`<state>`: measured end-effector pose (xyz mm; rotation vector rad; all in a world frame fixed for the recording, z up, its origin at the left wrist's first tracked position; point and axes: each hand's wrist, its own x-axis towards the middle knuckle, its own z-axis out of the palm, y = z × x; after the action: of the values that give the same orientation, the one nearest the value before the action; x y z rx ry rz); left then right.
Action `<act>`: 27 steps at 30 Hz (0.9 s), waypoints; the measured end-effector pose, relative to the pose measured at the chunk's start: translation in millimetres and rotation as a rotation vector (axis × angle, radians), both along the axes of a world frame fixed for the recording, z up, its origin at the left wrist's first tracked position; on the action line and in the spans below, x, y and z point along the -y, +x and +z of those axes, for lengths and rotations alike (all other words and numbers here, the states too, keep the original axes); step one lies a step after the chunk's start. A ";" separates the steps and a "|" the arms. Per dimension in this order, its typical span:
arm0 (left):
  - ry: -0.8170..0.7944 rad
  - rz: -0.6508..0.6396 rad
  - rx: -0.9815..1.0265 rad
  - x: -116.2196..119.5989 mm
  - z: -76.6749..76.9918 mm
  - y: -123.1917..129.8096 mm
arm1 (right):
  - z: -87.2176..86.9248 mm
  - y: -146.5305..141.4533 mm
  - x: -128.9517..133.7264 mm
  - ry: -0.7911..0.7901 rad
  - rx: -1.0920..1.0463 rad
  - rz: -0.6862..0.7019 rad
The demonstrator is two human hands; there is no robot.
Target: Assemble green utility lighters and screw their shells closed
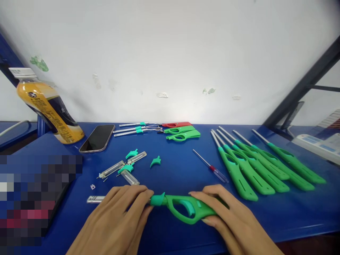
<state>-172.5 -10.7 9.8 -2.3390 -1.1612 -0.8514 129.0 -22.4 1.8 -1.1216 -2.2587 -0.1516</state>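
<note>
A green utility lighter [186,209] lies crosswise between my hands near the front of the blue table. My left hand [119,212] is closed over its metal barrel, just left of the teal collar [157,199]; the barrel's tip [95,199] sticks out beyond my knuckles. Around the green handle's rear end, my right hand [228,209] has its thumb and fingers wrapped. A teal trigger [188,207] shows inside the handle's loop. Beyond my left hand lie clear fuel tanks [113,169] and loose teal triggers [156,161].
Several assembled green lighters [255,166] lie at right, beside a screwdriver [219,174]. Opened lighters with red [177,124] and green handles [184,135] lie at the back. A phone [97,138] and a drink bottle [50,106] are at left. A white wall [170,53] stands behind.
</note>
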 end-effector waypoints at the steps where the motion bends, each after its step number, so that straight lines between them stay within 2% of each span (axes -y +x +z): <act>1: -0.011 -0.008 -0.004 -0.2 -0.2 0.0 | 0.3 -0.1 -0.2 -0.001 -0.006 0.005; 8: 0.006 -0.104 0.034 -1.9 5.2 3.6 | 1.3 -1.1 -1.8 0.020 -0.017 0.053; 14: -0.021 -0.179 0.083 -2.8 5.4 5.7 | 5.0 3.3 -1.5 -0.028 -0.072 0.133; 21: -0.026 -0.138 -0.115 -0.3 -0.1 5.1 | 5.4 5.2 -1.8 -0.046 -0.064 0.178; 27: 0.011 -0.115 0.051 7.4 -11.5 25.6 | 14.0 -1.2 -2.9 -0.034 -0.156 0.164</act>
<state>-146.9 -18.0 -1.6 -2.4069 -1.0475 -0.9590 127.8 -19.6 15.8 -0.9272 -2.2086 0.0390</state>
